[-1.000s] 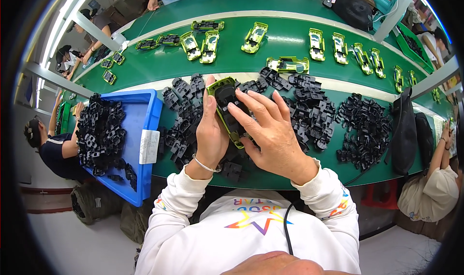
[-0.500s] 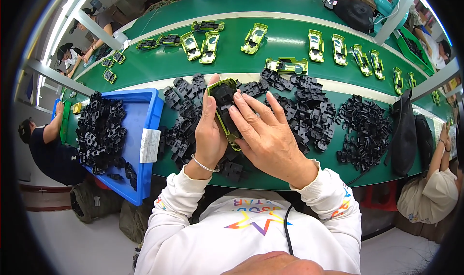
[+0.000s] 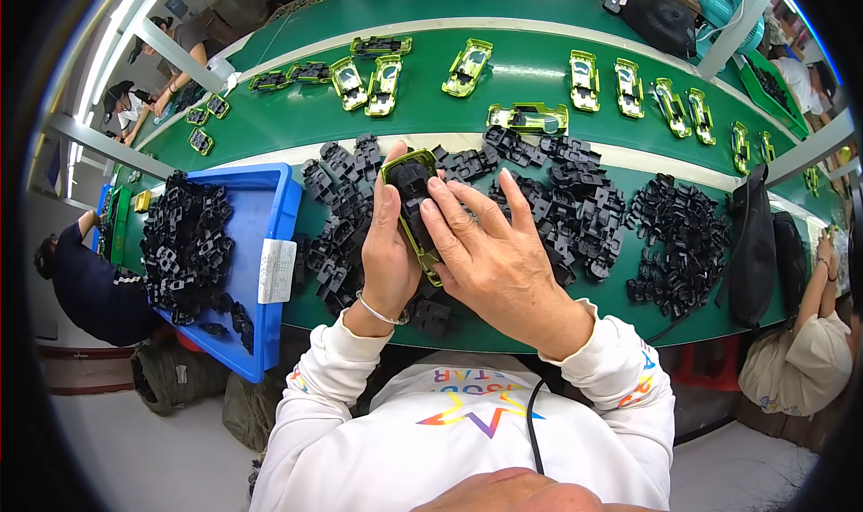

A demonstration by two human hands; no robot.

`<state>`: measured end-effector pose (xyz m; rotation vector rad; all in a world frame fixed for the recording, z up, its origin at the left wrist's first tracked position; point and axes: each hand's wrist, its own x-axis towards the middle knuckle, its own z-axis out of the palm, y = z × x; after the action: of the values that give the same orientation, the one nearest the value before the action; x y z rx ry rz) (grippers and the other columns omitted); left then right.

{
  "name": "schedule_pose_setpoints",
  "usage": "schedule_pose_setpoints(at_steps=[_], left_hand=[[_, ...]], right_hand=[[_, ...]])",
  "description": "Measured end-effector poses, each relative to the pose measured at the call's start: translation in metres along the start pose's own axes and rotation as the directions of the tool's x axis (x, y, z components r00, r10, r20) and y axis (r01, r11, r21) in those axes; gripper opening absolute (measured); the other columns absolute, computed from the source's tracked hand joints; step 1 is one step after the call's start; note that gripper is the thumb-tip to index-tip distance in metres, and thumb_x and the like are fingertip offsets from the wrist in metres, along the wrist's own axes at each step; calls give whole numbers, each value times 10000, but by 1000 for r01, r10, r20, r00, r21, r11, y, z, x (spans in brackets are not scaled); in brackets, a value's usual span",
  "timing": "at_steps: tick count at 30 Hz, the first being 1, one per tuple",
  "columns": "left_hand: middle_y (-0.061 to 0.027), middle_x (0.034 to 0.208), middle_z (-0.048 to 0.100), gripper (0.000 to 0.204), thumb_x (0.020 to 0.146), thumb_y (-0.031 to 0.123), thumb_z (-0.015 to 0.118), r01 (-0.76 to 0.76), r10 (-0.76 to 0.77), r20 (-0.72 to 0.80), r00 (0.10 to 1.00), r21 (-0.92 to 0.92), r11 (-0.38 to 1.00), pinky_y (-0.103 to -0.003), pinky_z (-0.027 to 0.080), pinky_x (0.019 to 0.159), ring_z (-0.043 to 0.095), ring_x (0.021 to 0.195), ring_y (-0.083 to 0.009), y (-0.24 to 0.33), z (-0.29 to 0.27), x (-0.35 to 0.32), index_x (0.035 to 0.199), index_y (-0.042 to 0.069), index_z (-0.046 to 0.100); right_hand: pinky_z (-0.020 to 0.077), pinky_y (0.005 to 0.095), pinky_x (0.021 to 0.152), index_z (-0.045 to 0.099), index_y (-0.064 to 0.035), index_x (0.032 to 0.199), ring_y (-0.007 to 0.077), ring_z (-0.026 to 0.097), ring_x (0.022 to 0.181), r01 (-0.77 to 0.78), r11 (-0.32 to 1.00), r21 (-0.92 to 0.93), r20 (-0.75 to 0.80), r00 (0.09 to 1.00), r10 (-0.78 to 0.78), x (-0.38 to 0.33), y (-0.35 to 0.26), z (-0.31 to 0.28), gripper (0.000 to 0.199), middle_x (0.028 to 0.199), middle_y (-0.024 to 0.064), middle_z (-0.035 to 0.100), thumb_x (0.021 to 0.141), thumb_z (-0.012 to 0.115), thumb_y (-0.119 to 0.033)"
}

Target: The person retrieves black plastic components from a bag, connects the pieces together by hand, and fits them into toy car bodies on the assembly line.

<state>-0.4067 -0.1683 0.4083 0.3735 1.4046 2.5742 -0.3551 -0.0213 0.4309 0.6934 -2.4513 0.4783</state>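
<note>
Upright between my hands is a yellow-green toy car body with a black plastic insert in its hollow side. My left hand wraps its left side, palm against it and thumb along the edge. Across the insert lie the fingertips of my right hand, its thumb at the car body's near end and its little finger raised clear. The right fingers hide part of the insert. Behind and around both hands spread loose black plastic parts on the green table.
At left a blue tray holds a heap of black parts. Smaller black pieces are piled at right, beside a black bag. Several green car bodies lie along the green surface beyond. Co-workers sit at both sides.
My hands stay around the car body; the right fingertips have shifted slightly on the insert. The green car bodies beyond appear a little farther left. The co-worker at far left has moved an arm.
</note>
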Motion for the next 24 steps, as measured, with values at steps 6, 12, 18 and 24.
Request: schedule_pose_setpoints(at_steps=[6,12,18,24], left_hand=[[-158,1285,508,503,1061,346,307,-24,23,-33,999,-31,999,-379,416,1046,520,1191,-233,2,8,1,1491,88,272],[-158,1279,513,506,1061,358,302,1,-1,-27,1000,-23,1000,-384,419,1044,525,1184,-239,-1,6,0,1487,87,277],[-151,1277,515,506,1030,280,395,15,-16,-46,999,-11,1000,-365,435,1026,532,1167,-229,-1,11,-2,1477,69,287],[-144,1257,527,574,945,102,466,60,-51,-110,993,77,995,-331,458,987,551,1131,-209,-2,10,0,1481,51,268]], right_hand=[[274,601,1095,582,3,1255,261,516,1188,-5,999,-33,-7,1000,5,1,-2,-3,656,1376,129,522,662,785,-191],[270,611,1096,588,9,1244,259,519,1171,-3,998,-58,9,1000,4,2,-1,-5,642,1356,132,532,667,777,-201],[244,589,1125,589,26,1230,252,497,1212,67,981,-182,75,996,-54,2,1,-4,598,1338,137,552,716,741,-239],[192,526,1162,579,-26,1255,248,450,1273,47,977,-208,86,996,-29,-1,2,4,613,1369,110,523,726,762,-276]])
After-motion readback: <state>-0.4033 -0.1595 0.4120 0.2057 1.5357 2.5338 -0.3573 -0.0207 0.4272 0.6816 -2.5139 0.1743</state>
